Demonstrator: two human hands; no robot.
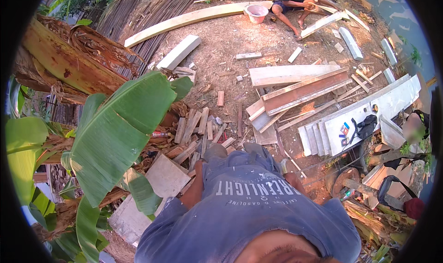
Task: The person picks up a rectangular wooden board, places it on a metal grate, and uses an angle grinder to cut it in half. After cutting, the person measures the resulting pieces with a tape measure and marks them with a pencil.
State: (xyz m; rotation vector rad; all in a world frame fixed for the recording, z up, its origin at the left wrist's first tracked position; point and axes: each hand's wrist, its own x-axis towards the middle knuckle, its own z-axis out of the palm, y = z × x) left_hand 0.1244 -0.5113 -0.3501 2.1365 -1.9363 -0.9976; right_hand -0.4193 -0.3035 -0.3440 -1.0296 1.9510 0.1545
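My left hand (198,169) hangs beside my left thigh, near scattered short wood offcuts (194,129). My right hand (288,177) is low at my right side, partly hidden by my grey-blue shirt (251,217), near a thin light stick (295,166). The fingers of both hands are too hidden or small to read, and I cannot make out anything held. Pale scrap boards (164,173) lie below on the left, and large banana leaves (115,138) hang close to my left arm.
A person (290,0) sits among timber at the back, beside a pink bucket (256,16). Long beams (295,76) and pale panels (332,129) with a dark bag (367,126) lie right of centre. Another person (415,124) is at the right rim. A banana trunk (64,55) stands left.
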